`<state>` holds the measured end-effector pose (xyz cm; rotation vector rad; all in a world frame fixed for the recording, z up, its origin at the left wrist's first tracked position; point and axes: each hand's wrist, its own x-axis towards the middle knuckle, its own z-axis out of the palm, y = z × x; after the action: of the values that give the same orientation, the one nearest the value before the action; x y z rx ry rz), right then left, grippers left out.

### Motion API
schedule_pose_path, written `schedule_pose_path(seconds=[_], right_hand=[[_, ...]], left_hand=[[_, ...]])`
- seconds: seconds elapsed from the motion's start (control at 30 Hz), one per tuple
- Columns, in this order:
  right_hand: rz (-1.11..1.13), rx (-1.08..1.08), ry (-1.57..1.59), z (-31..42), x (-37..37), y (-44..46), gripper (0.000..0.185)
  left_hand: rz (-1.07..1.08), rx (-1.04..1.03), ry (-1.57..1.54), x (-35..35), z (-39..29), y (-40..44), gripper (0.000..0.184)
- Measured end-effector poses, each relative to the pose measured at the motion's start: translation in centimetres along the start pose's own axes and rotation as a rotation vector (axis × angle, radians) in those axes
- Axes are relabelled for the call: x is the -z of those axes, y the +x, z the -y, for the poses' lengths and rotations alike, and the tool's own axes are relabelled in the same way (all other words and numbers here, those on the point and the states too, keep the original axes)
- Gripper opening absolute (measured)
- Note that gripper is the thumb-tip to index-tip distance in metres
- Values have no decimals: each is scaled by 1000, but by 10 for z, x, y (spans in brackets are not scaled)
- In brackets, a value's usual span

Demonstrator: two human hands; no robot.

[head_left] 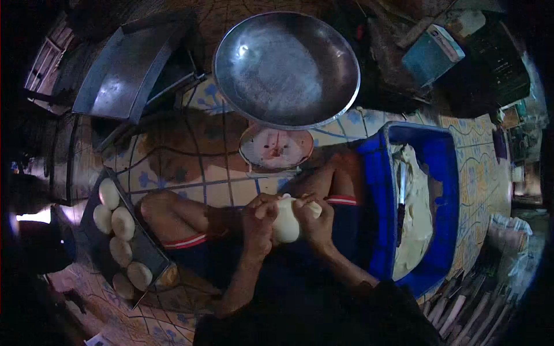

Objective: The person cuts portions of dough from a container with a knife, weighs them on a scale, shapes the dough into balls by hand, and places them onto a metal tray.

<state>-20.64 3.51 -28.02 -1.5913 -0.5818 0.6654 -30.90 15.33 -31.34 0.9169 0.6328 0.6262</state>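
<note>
A pale lump of dough (285,222) hangs between my two hands, above my lap. My left hand (261,222) has its fingers curled round the dough's left side. On the other side my right hand (316,222) grips it too, and a bit of dough bulges out past the fingers. To my right stands a blue plastic crate (378,230) with a large mass of dough (418,213) in it. A knife (401,199) with a dark handle lies on that mass. At my left, several round dough pieces (123,224) sit on a dark tray (95,230).
A wide metal bowl (283,69) stands ahead of me, with a smaller round dish (276,151) in front of it. At the far left is a bent metal sheet or tray (124,81). A light-blue box (433,55) lies far right. Several sticks (470,311) lie near right, on the tiled floor (216,179).
</note>
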Motion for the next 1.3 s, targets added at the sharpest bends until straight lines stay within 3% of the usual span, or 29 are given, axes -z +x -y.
schedule_pose_path(seconds=[0.07, 0.13, 0.17, 0.23, 0.27, 0.33, 0.37, 0.4, 0.43, 0.47, 0.53, 0.57, 0.6, 0.67, 0.7, 0.73, 0.77, 0.8, 0.87, 0.9, 0.93, 0.97, 1.0, 1.07, 1.1, 1.13, 1.2, 1.27, 1.3], right_hand=[[-249, -432, 193, 20, 6, 19, 33], [-155, -378, 152, 19, 4, 16, 39], [-82, -348, 176, 12, 4, 18, 47], [129, -378, 234, 0, 22, 22, 81], [103, -59, 311, 15, 25, 22, 69], [120, 312, -255, 16, 11, 17, 62], [206, 297, -320, 6, 9, 16, 52], [90, 65, -180, 3, 9, 8, 41], [-31, -95, -133, 12, 10, 10, 35], [-154, -254, -79, 23, 10, 12, 30], [-110, -266, -87, 29, 10, 9, 28], [-71, -285, -101, 30, 11, 9, 26], [-76, -285, -97, 26, 13, 11, 26], [-32, -299, 262, 12, 16, 12, 37], [-32, -135, 283, 12, 17, 15, 38], [-21, -131, 278, 12, 14, 17, 38], [64, 64, -27, 9, 7, 18, 38], [137, 251, -335, 6, 4, 14, 39], [104, 139, -207, -2, 10, 13, 37], [-45, -138, -57, 4, 12, 15, 30], [-192, -416, 98, 11, 11, 16, 22], [-220, -191, 72, 16, 3, 16, 25], [-219, -180, 76, 12, 4, 21, 25], [-140, -495, 251, -3, 4, 21, 37], [-150, -591, 507, 20, 10, 25, 40], [-146, -589, 502, 19, 8, 24, 40], [168, 474, -642, 15, 6, 14, 44], [74, 510, -505, 6, 1, 10, 38], [-19, 174, -314, 7, 3, 8, 30]], left_hand=[[73, -50, 122, -7, -2, 14, 55], [3, 67, -238, -7, -5, 17, 58], [198, 150, -381, 11, -2, 13, 58], [107, 189, -419, 14, 1, 2, 57], [-3, 220, -468, 14, 4, -4, 56], [-33, 139, -313, 3, 20, -6, 50], [-159, 237, 30, 2, 48, -6, 49], [-277, 331, 374, 2, 65, -9, 48], [116, 412, 251, -15, -15, 7, 59], [109, 410, 247, -14, -14, 10, 59], [180, -146, -47, -10, -6, 23, 70], [353, 246, -505, 6, 11, 17, 74], [168, 101, 431, 18, 29, 6, 72], [146, 349, -521, 24, 27, -3, 69], [10, 328, -243, 5, 10, -4, 62], [-134, 300, 27, -15, -5, -6, 56], [-74, 217, -192, 12, 53, 2, 50], [-71, 228, -193, 3, 38, 3, 50], [-47, 384, 112, -18, 6, 14, 47], [103, 303, -333, -13, -1, 17, 44], [103, 300, -333, -9, 2, 17, 44], [158, 356, -446, -1, 13, 15, 43], [218, 409, -557, 7, 28, 16, 42], [196, 324, -485, 15, 46, 7, 49], [-8, 399, -439, 4, 32, 2, 52], [-212, 461, -397, -9, 20, 1, 55], [-264, 482, -245, -22, 9, -3, 55], [-131, 359, -22, -26, 4, -6, 52], [-106, 541, -156, -6, 14, 4, 53]])
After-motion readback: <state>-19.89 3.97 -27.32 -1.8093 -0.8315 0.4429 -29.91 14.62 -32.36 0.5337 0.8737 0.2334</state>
